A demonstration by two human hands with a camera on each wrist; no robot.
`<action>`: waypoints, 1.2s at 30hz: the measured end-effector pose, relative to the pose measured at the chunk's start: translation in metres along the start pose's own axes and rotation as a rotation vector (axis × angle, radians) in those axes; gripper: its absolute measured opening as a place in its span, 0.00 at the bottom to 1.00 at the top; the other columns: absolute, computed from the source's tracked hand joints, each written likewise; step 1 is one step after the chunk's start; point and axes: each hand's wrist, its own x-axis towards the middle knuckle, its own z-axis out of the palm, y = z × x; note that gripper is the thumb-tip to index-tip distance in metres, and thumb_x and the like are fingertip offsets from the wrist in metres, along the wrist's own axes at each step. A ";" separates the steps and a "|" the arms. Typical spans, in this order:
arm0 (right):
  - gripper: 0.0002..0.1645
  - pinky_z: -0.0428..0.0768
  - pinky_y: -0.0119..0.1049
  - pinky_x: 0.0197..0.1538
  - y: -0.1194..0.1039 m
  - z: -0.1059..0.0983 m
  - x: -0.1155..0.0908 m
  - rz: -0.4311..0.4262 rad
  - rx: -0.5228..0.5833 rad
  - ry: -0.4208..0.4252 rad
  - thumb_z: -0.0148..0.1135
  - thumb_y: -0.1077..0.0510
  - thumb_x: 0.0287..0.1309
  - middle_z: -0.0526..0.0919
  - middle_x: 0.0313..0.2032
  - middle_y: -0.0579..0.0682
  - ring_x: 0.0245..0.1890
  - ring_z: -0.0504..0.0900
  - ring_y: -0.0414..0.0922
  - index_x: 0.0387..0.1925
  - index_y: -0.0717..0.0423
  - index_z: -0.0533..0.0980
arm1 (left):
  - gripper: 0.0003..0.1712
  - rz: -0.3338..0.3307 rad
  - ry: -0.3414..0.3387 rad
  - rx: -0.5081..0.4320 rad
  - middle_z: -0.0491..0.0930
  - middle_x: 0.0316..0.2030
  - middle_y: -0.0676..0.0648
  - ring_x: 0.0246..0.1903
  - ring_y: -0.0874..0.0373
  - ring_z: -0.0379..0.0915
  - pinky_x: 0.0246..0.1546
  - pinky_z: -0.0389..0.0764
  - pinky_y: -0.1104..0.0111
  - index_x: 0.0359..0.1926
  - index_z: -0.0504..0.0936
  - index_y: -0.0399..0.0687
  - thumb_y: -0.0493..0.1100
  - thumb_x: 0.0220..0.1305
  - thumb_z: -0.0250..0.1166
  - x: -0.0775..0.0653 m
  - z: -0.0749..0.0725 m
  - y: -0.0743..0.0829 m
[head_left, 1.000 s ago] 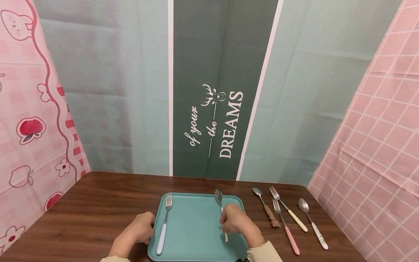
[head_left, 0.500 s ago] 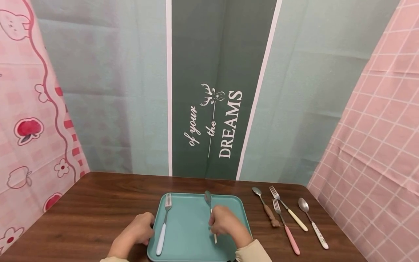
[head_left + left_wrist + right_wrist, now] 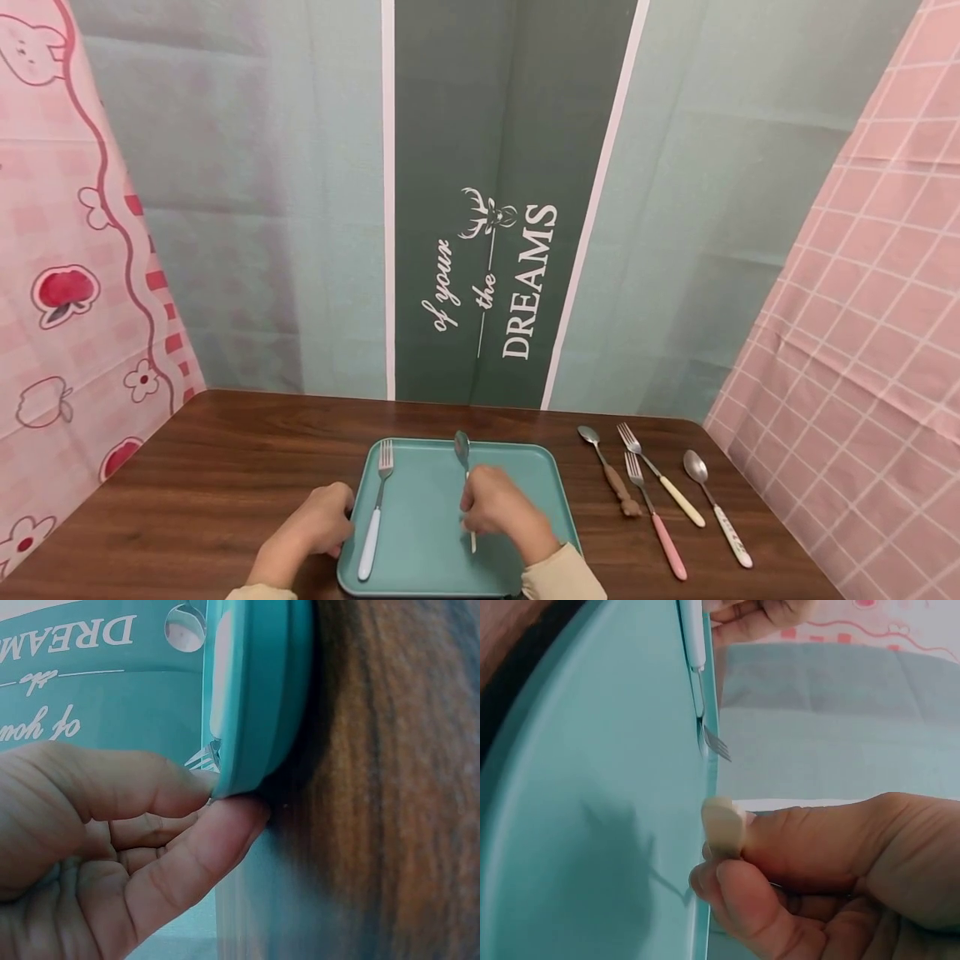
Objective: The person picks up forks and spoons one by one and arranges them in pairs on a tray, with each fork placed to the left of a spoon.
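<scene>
A teal tray (image 3: 420, 575) lies on the wooden table, and my left hand (image 3: 318, 521) pinches its left rim between thumb and fingers, as the left wrist view shows. My right hand (image 3: 498, 508) holds a spoon (image 3: 462, 450) by its cream handle (image 3: 724, 825) over the middle of the tray. The spoon's metal bowl points toward the back edge; its shadow falls on the tray in the right wrist view. Along the tray's left side rests a fork (image 3: 371, 533) with a pale blue-white handle, tines toward the back.
Right of the tray on the table (image 3: 247, 458) lie a spoon with a brown wooden handle (image 3: 618, 492), a fork with a yellow handle (image 3: 681, 502), a fork with a pink handle (image 3: 667, 546) and a spoon with a patterned white handle (image 3: 731, 537). Cloth walls enclose the table.
My right hand has carried the spoon leftward across the tray, from its right part to near the middle. My left hand stays at the tray's left rim; the fork on the tray has not moved.
</scene>
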 end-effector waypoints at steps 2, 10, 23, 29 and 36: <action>0.05 0.76 0.29 0.22 -0.002 0.002 0.001 -0.007 0.003 0.000 0.70 0.70 0.37 0.76 0.15 0.43 0.15 0.73 0.36 0.22 0.64 0.82 | 0.08 0.003 -0.001 -0.001 0.71 0.18 0.45 0.13 0.58 0.72 0.13 0.77 0.70 0.25 0.77 0.34 0.23 0.41 0.55 0.000 0.000 0.000; 0.06 0.77 0.29 0.23 -0.012 0.011 0.005 -0.014 0.020 -0.003 0.71 0.69 0.37 0.75 0.13 0.44 0.13 0.73 0.36 0.24 0.65 0.82 | 0.08 -0.010 0.002 0.010 0.71 0.18 0.45 0.13 0.58 0.72 0.13 0.77 0.69 0.25 0.76 0.34 0.23 0.42 0.55 0.001 -0.002 -0.002; 0.08 0.77 0.31 0.22 -0.020 0.021 0.008 0.044 0.071 0.013 0.71 0.70 0.37 0.76 0.18 0.47 0.15 0.74 0.39 0.25 0.66 0.81 | 0.08 -0.019 -0.029 0.012 0.71 0.19 0.44 0.13 0.58 0.72 0.14 0.77 0.69 0.27 0.77 0.32 0.23 0.44 0.56 0.002 0.000 0.004; 0.08 0.78 0.31 0.27 -0.024 0.027 0.012 0.047 0.032 0.008 0.71 0.69 0.38 0.75 0.16 0.45 0.18 0.73 0.38 0.26 0.65 0.81 | 0.07 -0.023 -0.029 0.021 0.71 0.19 0.44 0.13 0.58 0.72 0.13 0.77 0.70 0.27 0.77 0.32 0.23 0.44 0.56 0.002 0.000 0.004; 0.08 0.76 0.28 0.24 -0.031 0.035 0.014 0.013 0.031 0.016 0.71 0.69 0.37 0.74 0.12 0.44 0.13 0.73 0.37 0.24 0.64 0.80 | 0.08 -0.003 -0.009 0.016 0.70 0.19 0.44 0.12 0.58 0.72 0.13 0.77 0.69 0.26 0.76 0.33 0.23 0.43 0.55 0.001 0.000 0.000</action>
